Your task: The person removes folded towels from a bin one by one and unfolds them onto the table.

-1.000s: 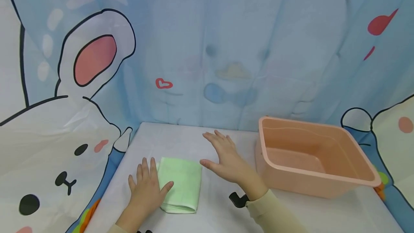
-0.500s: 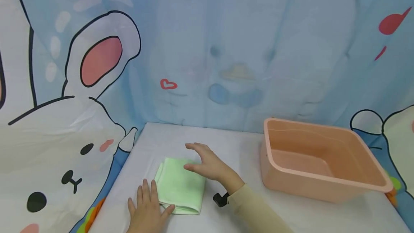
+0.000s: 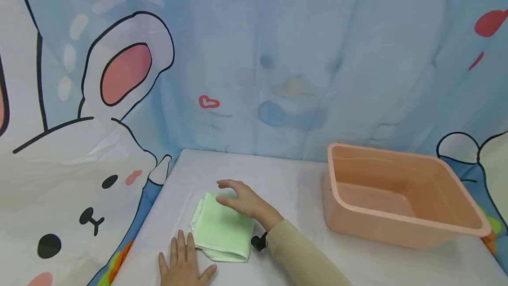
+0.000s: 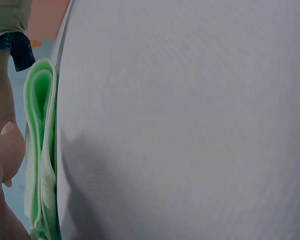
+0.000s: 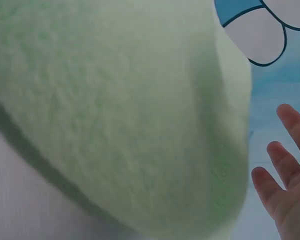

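Note:
A folded light green towel (image 3: 224, 235) lies on the white table in the head view. My left hand (image 3: 184, 266) is at its near left corner, palm down with fingers spread. Over the towel's far right part, my right hand (image 3: 248, 202) hovers with thumb and fingers apart and nothing between them. The left wrist view shows the towel's stacked layers (image 4: 49, 185) edge-on, with the left thumb (image 4: 12, 150) beside them. Green cloth fills most of the right wrist view, and the right hand's fingers (image 5: 287, 165) are extended at its right side.
A pink plastic basin (image 3: 397, 224) stands on the right side of the table (image 3: 293, 180). Blue cartoon-print cloth (image 3: 309, 56) hangs behind and at both sides. A small black device (image 3: 259, 242) sits at the right wrist.
My right hand has moved left and slightly nearer, from beside the towel to over it. My left hand has drawn back toward the near edge. The view has shifted slightly.

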### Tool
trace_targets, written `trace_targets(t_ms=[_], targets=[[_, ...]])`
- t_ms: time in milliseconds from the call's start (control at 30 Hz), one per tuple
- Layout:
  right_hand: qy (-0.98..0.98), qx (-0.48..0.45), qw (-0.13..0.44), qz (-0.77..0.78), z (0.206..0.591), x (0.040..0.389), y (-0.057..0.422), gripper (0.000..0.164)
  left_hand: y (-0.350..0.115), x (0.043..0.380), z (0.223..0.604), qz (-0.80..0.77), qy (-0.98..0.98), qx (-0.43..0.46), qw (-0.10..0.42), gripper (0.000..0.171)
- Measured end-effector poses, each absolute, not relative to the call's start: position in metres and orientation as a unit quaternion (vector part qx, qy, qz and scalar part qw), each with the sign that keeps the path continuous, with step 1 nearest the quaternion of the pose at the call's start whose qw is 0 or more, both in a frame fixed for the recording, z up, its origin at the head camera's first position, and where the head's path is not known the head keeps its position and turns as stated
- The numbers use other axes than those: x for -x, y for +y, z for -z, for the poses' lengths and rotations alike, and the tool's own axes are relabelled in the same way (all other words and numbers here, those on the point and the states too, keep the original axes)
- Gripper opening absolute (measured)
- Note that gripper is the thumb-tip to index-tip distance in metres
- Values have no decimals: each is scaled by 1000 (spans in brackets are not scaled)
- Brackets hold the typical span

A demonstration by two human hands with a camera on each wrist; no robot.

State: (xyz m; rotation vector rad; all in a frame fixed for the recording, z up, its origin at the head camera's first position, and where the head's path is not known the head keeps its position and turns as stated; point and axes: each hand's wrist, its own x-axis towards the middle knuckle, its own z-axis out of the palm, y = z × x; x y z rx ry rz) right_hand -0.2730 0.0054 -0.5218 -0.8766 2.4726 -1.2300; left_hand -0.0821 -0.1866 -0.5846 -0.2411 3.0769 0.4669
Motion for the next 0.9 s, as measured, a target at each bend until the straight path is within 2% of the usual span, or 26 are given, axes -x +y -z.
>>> trace_targets(t_ms=[267,533,900], targets=[[829,273,166,460,540,286,-13,66,-184,74,587,-142,987,71,23,118],[838,246,153,461,549,292,-28,65,-186,72,591,-160,985,32,62,93],[850,245,139,445,549,294,-36,44,-189,77,591,-181,981,1,64,92]])
